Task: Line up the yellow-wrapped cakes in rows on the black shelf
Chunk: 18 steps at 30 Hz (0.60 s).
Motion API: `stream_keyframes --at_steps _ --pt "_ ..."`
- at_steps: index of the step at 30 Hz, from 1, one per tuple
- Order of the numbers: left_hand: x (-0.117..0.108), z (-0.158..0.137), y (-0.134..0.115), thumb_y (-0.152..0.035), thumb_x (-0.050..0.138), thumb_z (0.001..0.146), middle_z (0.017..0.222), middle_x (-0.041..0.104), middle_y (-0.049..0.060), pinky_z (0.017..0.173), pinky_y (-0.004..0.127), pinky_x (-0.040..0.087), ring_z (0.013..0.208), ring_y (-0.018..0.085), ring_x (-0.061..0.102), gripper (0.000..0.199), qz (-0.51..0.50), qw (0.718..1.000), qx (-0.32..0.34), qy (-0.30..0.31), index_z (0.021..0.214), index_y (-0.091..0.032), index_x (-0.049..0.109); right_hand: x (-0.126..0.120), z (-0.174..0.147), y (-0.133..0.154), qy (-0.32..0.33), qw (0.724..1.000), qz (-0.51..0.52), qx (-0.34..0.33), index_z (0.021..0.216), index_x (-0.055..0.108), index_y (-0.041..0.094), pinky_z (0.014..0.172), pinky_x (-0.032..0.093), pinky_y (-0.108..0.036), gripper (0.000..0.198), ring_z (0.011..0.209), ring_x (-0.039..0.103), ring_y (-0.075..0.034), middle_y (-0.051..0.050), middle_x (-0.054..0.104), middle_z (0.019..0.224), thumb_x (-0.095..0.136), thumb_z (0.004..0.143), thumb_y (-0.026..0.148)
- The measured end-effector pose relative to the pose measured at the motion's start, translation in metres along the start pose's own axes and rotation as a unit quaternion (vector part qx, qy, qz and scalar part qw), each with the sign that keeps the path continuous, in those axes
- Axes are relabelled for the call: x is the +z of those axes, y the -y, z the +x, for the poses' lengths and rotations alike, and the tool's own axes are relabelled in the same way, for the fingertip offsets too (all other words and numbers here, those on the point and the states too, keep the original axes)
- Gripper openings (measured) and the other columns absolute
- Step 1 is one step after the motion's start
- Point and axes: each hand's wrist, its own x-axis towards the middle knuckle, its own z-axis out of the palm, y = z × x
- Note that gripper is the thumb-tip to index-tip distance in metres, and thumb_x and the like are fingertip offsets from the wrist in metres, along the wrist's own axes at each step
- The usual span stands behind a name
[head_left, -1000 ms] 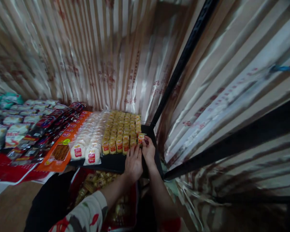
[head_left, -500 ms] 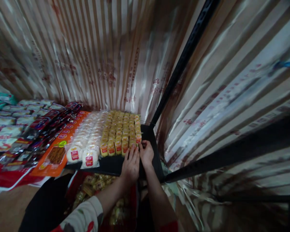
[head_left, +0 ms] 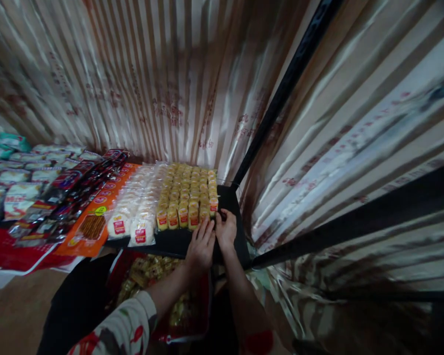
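Rows of small yellow wrapped snack packs [head_left: 183,214] stand close together near the right end of a black shelf [head_left: 173,245]. My left hand [head_left: 201,246] lies at the front of the rightmost rows, its fingers stretched out and touching the packs. Beside it, my right hand [head_left: 226,230] rests against the front right corner of the rows. The fingers there are loosely bent and apart, and I see nothing held in them. What the left fingertips cover is hidden.
Left of the yellow packs lie white round wrapped snacks [head_left: 142,231], an orange pretzel-stick packet [head_left: 92,227], dark packets [head_left: 68,185] and white bags [head_left: 20,202]. A red box [head_left: 207,315] of yellow packs sits below. Black posts [head_left: 277,111] and striped plastic sheeting [head_left: 163,74] border the shelf.
The view has shifted slightly, so the shelf goods appear a little higher and more of the red box shows. Both hands stay at the front of the yellow packs.
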Motion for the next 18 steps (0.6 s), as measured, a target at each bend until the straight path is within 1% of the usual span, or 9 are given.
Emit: stream_keyframes --at_steps 3,6,9,11,13,15,16,17,18 --pt "-0.013 -0.017 -0.006 -0.01 0.035 0.087 0.132 0.052 0.016 0.104 0.046 0.038 0.134 0.028 0.033 0.035 -0.068 0.997 -0.007 0.025 0.11 -0.01 0.062 -0.012 -0.02 0.009 -0.01 0.999 0.034 0.007 0.102 0.06 0.013 0.078 0.049 -0.036 0.037 0.093 0.057 -0.022 -0.015 0.06 0.102 0.042 0.083 0.04" --pt "-0.028 -0.048 -0.01 -0.012 0.041 0.088 0.114 0.062 0.012 0.102 0.039 0.042 0.123 0.023 0.045 0.026 -0.144 0.987 -0.028 0.063 0.097 -0.013 0.065 -0.026 -0.057 0.024 0.004 0.994 0.111 0.022 0.102 0.058 0.015 0.073 0.051 -0.032 0.035 0.085 0.061 -0.019 -0.013 0.062 0.101 0.043 0.085 0.042" --pt "-0.043 -0.086 -0.01 -0.011 0.042 0.087 0.104 0.064 0.007 0.095 0.032 0.046 0.108 0.019 0.054 0.025 -0.194 0.968 -0.123 0.103 0.096 -0.017 0.065 -0.039 -0.104 0.038 0.056 0.978 0.196 0.055 0.102 0.056 0.017 0.067 0.05 -0.028 0.032 0.07 0.063 -0.015 -0.007 0.066 0.088 0.044 0.087 0.043" --pt "-0.049 -0.111 -0.005 -0.008 0.041 0.085 0.106 0.063 0.007 0.093 0.031 0.046 0.106 0.018 0.055 0.029 -0.203 0.948 -0.203 0.141 0.097 -0.019 0.065 -0.043 -0.134 0.042 0.092 0.972 0.208 0.062 0.098 0.058 0.018 0.061 0.049 -0.026 0.031 0.061 0.06 -0.014 -0.003 0.066 0.073 0.044 0.088 0.044" --pt "-0.051 -0.131 0.003 -0.005 0.04 0.083 0.113 0.061 0.008 0.096 0.03 0.043 0.111 0.018 0.053 0.033 -0.192 0.909 -0.306 0.209 0.101 -0.018 0.064 -0.043 -0.157 0.039 0.122 0.978 0.159 0.057 0.089 0.061 0.019 0.06 0.048 -0.025 0.03 0.06 0.06 -0.015 -0.002 0.065 0.067 0.041 0.089 0.043" --pt "-0.048 -0.146 0.012 -0.004 0.041 0.082 0.113 0.061 0.011 0.095 0.032 0.042 0.111 0.02 0.055 0.033 -0.173 0.845 -0.415 0.287 0.104 -0.015 0.063 -0.039 -0.172 0.031 0.194 0.979 0.046 0.049 0.086 0.064 0.019 0.066 0.048 -0.027 0.028 0.069 0.064 -0.018 -0.005 0.069 0.073 0.041 0.089 0.036" --pt "-0.044 -0.153 0.016 -0.005 0.042 0.083 0.109 0.063 0.012 0.093 0.032 0.043 0.107 0.022 0.057 0.03 -0.171 0.814 -0.453 0.321 0.104 -0.013 0.063 -0.037 -0.178 0.026 0.257 0.965 -0.026 0.039 0.088 0.065 0.019 0.071 0.049 -0.028 0.026 0.076 0.066 -0.019 -0.007 0.07 0.08 0.042 0.089 0.031" --pt "-0.04 -0.158 0.02 -0.006 0.045 0.083 0.102 0.065 0.013 0.089 0.033 0.045 0.102 0.023 0.06 0.026 -0.175 0.79 -0.473 0.348 0.101 -0.011 0.064 -0.034 -0.182 0.021 0.335 0.936 -0.102 0.024 0.092 0.066 0.019 0.076 0.048 -0.029 0.024 0.084 0.066 -0.021 -0.009 0.071 0.088 0.043 0.088 0.026" --pt "-0.035 -0.163 0.022 -0.007 0.048 0.083 0.095 0.066 0.013 0.085 0.033 0.046 0.097 0.024 0.062 0.022 -0.186 0.776 -0.479 0.366 0.096 -0.009 0.065 -0.031 -0.185 0.017 0.413 0.894 -0.171 0.007 0.098 0.066 0.018 0.08 0.048 -0.03 0.024 0.091 0.066 -0.022 -0.01 0.071 0.096 0.046 0.086 0.022"
